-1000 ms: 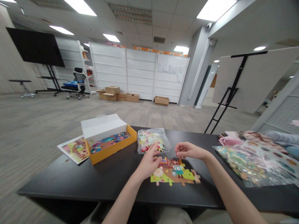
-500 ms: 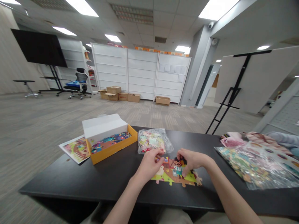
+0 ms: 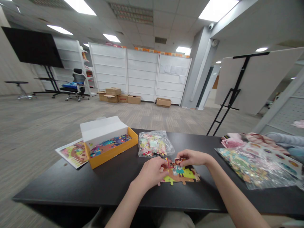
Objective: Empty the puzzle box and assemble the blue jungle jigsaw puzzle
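Note:
A partly joined jigsaw puzzle (image 3: 184, 181) lies on the black table, showing a figure in a teal skirt on brown and green ground. My left hand (image 3: 153, 171) curls over its left end, thumb and fingers closed on that edge. At the top edge my right hand (image 3: 194, 157) pinches a puzzle piece (image 3: 177, 161) with the figure's head on it. Whether that piece is fully seated I cannot tell. Just behind the hands sits a clear bag of puzzle pieces (image 3: 153, 143).
Left on the table stands an open yellow box (image 3: 114, 155) of puzzle pieces, beside a printed picture sheet (image 3: 74, 153). To the right lie another plastic bag of pieces (image 3: 254, 166), a card with round holes (image 3: 275, 156) and rolled fabrics (image 3: 263, 139). A black easel (image 3: 234, 91) stands beyond.
My right hand's thumb has lifted off the puzzle's middle and come up to its fingers at the top edge. My left hand has settled lower over the left end. The view has turned slightly right.

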Tool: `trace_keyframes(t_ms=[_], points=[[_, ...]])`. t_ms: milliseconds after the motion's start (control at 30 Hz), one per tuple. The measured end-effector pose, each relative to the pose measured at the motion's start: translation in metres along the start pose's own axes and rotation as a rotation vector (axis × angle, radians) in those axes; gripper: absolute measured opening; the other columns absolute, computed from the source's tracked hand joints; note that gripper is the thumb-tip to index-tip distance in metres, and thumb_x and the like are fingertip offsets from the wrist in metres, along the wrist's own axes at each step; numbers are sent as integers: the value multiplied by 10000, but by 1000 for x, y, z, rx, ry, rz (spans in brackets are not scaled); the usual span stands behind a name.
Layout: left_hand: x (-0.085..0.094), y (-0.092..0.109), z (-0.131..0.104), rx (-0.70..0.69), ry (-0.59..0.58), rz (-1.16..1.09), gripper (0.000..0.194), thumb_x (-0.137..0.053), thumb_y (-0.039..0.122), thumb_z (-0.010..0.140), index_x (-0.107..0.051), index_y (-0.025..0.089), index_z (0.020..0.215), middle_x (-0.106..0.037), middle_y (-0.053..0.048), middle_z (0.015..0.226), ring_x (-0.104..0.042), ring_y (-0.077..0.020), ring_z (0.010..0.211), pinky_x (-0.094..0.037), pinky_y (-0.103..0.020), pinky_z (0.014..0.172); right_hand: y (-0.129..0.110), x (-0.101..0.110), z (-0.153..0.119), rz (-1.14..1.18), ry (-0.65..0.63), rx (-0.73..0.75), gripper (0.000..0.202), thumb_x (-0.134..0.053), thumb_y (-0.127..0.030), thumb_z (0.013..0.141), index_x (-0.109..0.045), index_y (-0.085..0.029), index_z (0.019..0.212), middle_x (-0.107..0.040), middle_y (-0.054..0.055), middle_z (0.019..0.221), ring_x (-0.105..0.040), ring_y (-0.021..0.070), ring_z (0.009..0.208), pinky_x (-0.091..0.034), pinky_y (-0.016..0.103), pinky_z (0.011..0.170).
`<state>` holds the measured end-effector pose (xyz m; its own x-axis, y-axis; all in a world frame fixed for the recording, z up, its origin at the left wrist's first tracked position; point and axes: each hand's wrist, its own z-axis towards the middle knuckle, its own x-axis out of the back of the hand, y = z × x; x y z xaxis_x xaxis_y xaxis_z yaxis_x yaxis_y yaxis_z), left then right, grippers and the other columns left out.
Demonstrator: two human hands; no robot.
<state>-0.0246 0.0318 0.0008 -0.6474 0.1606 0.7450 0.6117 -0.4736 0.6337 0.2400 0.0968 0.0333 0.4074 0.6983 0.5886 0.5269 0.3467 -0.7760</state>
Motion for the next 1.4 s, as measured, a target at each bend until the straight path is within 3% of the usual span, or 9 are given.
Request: trace_keyframes(t_ms=[400,533,733,867,1000,1100,1233,1400], points=[[6,4,-1,-10,-33,58,162,-627,240,781,-756,249,878,-690,-32,941,-648,-197,816,-455,-262,715,-1,-4,2,172,20,-32,413,-691,-551,842,-643,-153,941,-650,19,877,-577,157,790,-464,279,759],[7,7,-3,-14,19,15,151,-624,326,824,-737,249,886,-703,-24,887,-647,-203,826,-432,-256,702,-5,-7,4,255,71,-4,409,-707,-539,838,-624,-148,925,-629,11,855,-541,136,761,-427,254,711],[10,13,-6,4,11,-144,428,-421,500,967,-720,222,839,-666,-5,663,-620,-165,612,-370,-239,574,-4,-12,12,250,174,11,427,-686,-573,845,-595,-160,909,-580,-13,801,-466,112,690,-366,233,621],[4,14,-7,-3,17,-94,309,-629,518,852,-734,237,929,-718,-18,814,-650,-198,737,-422,-255,645,-5,-12,12,276,193,19,412,-710,-551,834,-601,-160,904,-591,-15,794,-484,109,684,-382,231,624],[-2,19,-10,-42,-1,128,378,-741,519,771,-706,213,990,-682,-76,1006,-638,-270,931,-474,-332,794,-5,-11,7,323,103,-33,403,-793,-503,761,-657,-146,889,-649,-3,812,-555,121,710,-430,239,662],[-4,22,-10,-44,-24,211,403,-740,534,778,-694,195,990,-645,-95,1040,-624,-282,952,-481,-358,818,-3,-14,7,328,8,-88,393,-855,-437,696,-692,-138,893,-681,-1,794,-589,119,686,-457,238,668],[-6,18,-9,-47,-38,198,323,-716,494,814,-678,207,958,-632,-73,1000,-614,-259,921,-467,-337,785,1,-19,12,326,-11,-128,384,-882,-416,650,-696,-143,846,-698,3,783,-614,122,665,-486,241,665],[-10,12,-5,-73,-18,101,369,-727,550,785,-628,203,866,-624,-55,941,-586,-246,892,-432,-322,752,-3,-17,10,226,16,-53,368,-875,-414,659,-718,-143,851,-693,7,816,-626,138,740,-492,240,702]])
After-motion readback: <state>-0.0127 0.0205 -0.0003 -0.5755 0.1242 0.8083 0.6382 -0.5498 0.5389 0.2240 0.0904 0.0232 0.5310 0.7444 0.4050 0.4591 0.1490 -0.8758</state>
